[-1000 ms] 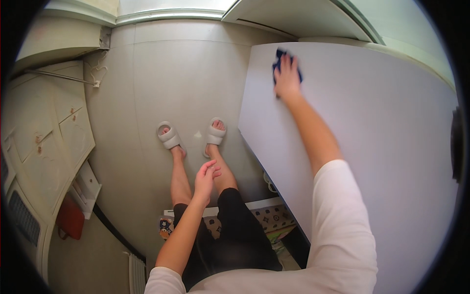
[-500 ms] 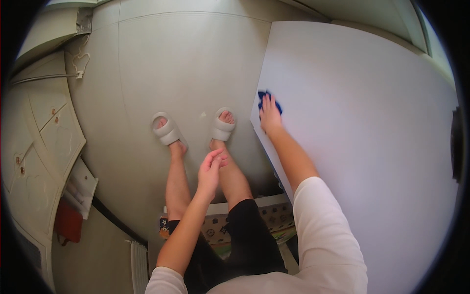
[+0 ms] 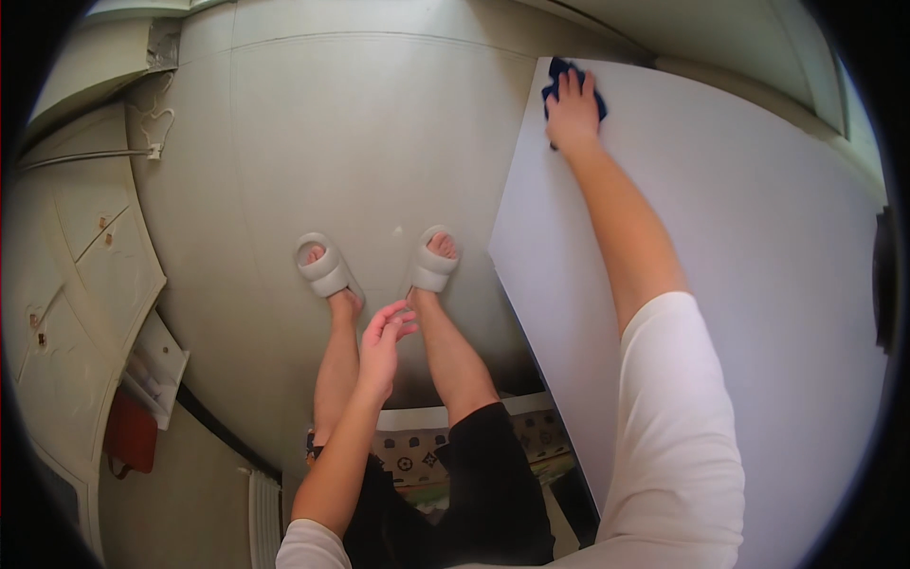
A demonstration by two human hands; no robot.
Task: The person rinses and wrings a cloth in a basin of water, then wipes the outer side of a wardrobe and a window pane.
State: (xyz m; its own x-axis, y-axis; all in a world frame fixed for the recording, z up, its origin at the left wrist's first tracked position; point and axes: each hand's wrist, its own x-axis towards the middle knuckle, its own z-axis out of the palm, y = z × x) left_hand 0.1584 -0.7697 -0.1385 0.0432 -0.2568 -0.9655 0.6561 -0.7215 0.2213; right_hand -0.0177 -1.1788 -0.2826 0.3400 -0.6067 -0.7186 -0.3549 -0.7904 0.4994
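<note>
White tabletop (image 3: 758, 284) | dark-blue cloth (image 3: 561, 73) held beneath spread right hand (image 3: 574, 119) | even palm pressure advised | left hand (image 3: 381, 346) empty, loosely curled

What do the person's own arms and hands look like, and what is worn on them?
The plain white sleeves are about elbow-length, leaving the forearms bare. The left hand and right hand wear no gloves, and no watch or bracelet shows at either wrist.
</note>
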